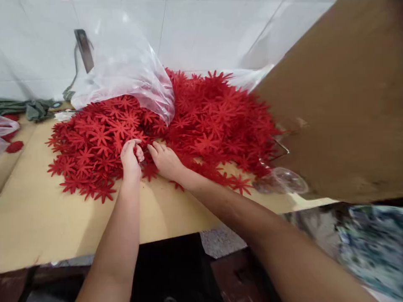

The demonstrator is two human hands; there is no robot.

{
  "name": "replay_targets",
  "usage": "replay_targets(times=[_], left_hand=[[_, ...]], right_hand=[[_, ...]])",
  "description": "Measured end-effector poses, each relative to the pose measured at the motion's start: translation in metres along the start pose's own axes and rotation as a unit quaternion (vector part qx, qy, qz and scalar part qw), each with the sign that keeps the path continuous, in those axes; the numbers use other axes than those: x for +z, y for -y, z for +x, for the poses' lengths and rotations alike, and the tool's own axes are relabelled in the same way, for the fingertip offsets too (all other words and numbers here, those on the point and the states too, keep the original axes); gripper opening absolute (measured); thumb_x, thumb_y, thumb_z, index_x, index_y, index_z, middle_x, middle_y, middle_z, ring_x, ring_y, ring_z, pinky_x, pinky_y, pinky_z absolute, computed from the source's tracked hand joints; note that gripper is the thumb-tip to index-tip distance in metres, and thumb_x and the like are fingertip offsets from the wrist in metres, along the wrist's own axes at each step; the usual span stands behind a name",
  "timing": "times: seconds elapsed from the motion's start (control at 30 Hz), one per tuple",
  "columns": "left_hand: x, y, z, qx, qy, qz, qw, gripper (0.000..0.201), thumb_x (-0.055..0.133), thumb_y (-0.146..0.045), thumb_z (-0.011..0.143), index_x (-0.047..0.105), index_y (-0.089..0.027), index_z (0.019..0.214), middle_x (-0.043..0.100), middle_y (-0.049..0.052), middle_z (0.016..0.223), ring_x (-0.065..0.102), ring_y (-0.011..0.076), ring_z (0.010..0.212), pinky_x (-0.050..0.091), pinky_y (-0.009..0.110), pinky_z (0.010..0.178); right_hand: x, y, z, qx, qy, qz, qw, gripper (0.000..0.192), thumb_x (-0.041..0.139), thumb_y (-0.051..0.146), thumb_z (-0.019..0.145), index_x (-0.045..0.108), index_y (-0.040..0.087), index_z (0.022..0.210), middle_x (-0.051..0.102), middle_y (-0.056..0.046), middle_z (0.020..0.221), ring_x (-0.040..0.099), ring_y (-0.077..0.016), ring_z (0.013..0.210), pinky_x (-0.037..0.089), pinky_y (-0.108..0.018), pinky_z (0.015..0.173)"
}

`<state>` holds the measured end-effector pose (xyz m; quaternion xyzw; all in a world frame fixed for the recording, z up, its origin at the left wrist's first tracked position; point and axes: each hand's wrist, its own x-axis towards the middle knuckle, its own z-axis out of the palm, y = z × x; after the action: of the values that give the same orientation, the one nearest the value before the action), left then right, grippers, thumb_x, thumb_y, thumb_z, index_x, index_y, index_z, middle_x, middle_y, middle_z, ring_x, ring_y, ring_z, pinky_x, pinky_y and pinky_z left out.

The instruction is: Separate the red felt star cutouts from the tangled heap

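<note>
A big heap of red star-shaped felt flowers (208,117) lies spread over a sheet of brown cardboard (40,218). A clear plastic bag (126,71) rests on the back of the heap. My left hand (130,159) is at the heap's near edge, fingers curled, touching the flowers. Close beside it, my right hand (165,161) lies palm down on the flowers with its fingers reaching into them. Whether either hand actually pinches a flower is hidden by the fingers.
A large tilted cardboard flap (340,100) fills the right side. A small clear plastic piece (281,180) lies at its foot. Green cloth (34,108) and a few stray red flowers (14,147) are at far left. White tiled wall behind.
</note>
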<state>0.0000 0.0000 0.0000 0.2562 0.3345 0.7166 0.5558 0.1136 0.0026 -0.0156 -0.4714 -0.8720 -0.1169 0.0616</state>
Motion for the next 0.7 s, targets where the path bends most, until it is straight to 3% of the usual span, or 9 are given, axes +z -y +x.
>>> replay_targets(times=[0.17, 0.3, 0.4, 0.5, 0.6, 0.7], left_hand=[[0.0, -0.002, 0.0, -0.005, -0.007, 0.007, 1.0, 0.009, 0.049, -0.024, 0.069, 0.051, -0.016, 0.066, 0.034, -0.009, 0.037, 0.024, 0.003, 0.031, 0.016, 0.017, 0.034], [0.0, -0.003, -0.001, -0.004, -0.011, -0.003, 1.0, 0.009, 0.049, -0.023, 0.07, 0.051, -0.016, 0.067, 0.034, -0.009, 0.037, 0.025, 0.0031, 0.031, 0.016, 0.016, 0.034], [0.0, -0.003, -0.002, -0.003, -0.013, -0.022, 1.0, 0.008, 0.049, -0.022, 0.07, 0.051, -0.015, 0.066, 0.033, -0.009, 0.038, 0.025, 0.0027, 0.032, 0.016, 0.016, 0.035], [0.0, -0.002, -0.002, 0.002, -0.012, -0.028, 1.0, 0.009, 0.049, -0.022, 0.07, 0.052, -0.015, 0.065, 0.033, -0.009, 0.038, 0.025, 0.0026, 0.032, 0.016, 0.016, 0.035], [-0.001, -0.002, -0.002, 0.008, -0.016, -0.024, 1.0, 0.01, 0.048, -0.021, 0.071, 0.052, -0.015, 0.064, 0.033, -0.008, 0.038, 0.025, 0.003, 0.031, 0.016, 0.017, 0.035], [-0.002, -0.001, -0.001, 0.015, -0.023, -0.017, 0.999, 0.01, 0.048, -0.021, 0.071, 0.053, -0.015, 0.064, 0.033, -0.009, 0.038, 0.025, 0.0033, 0.031, 0.015, 0.017, 0.035]], right_hand=[[-0.004, -0.004, 0.009, 0.036, 0.018, 0.012, 0.999, 0.046, 0.028, 0.009, 0.084, 0.036, 0.004, 0.129, 0.032, -0.024, 0.139, 0.049, -0.0268, 0.113, 0.045, -0.034, 0.085], [-0.011, 0.0, 0.016, 0.031, 0.045, -0.032, 0.998, 0.057, 0.027, 0.009, 0.084, 0.017, 0.013, 0.14, 0.02, -0.025, 0.144, 0.058, -0.0257, 0.099, 0.049, -0.034, 0.072], [-0.018, 0.001, 0.022, 0.01, 0.07, -0.068, 0.995, 0.062, 0.027, 0.009, 0.084, 0.009, 0.024, 0.142, 0.022, -0.025, 0.143, 0.061, -0.0236, 0.089, 0.048, -0.032, 0.065], [-0.023, -0.001, 0.026, -0.01, 0.076, -0.077, 0.994, 0.056, 0.026, 0.014, 0.087, 0.015, 0.025, 0.141, 0.037, -0.023, 0.134, 0.062, -0.0226, 0.086, 0.047, -0.03, 0.063], [-0.026, -0.007, 0.028, -0.043, 0.063, -0.074, 0.994, 0.046, 0.026, 0.018, 0.089, 0.031, 0.021, 0.135, 0.053, -0.019, 0.114, 0.062, -0.0233, 0.083, 0.044, -0.029, 0.059], [-0.031, -0.016, 0.028, -0.082, 0.059, -0.082, 0.992, 0.039, 0.027, 0.018, 0.088, 0.046, 0.02, 0.123, 0.057, -0.015, 0.103, 0.062, -0.0239, 0.081, 0.04, -0.028, 0.057]])
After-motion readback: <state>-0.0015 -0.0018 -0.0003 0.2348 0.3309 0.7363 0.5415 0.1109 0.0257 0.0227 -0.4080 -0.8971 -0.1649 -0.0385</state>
